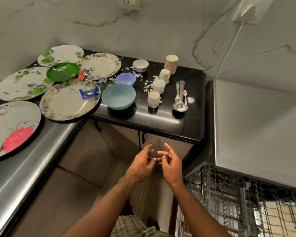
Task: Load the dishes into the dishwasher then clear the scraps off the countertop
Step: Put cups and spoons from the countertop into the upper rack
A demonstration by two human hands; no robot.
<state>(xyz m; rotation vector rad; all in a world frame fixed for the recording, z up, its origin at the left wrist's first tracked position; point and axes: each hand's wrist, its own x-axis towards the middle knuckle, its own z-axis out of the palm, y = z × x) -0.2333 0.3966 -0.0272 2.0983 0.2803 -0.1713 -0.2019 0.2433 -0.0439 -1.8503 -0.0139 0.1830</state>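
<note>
Nothing is loaded yet, I judge. On the black glossy surface (161,120), floral plates (70,101) overlap at left, with bowls, cups and cutlery to their right. My left hand (141,165) and right hand (171,165) hover below, fingers loose, holding nothing. The wire dishwasher rack (246,202) stands open at near right. I'd lift the overhanging plate first, scraps tipped off.

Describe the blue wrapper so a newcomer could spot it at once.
Start at the black countertop and find the floral plate overhanging its inner corner. The blue wrapper lies on that plate's far rim; the other wrapper, red, sits beside the green bowl.
</note>
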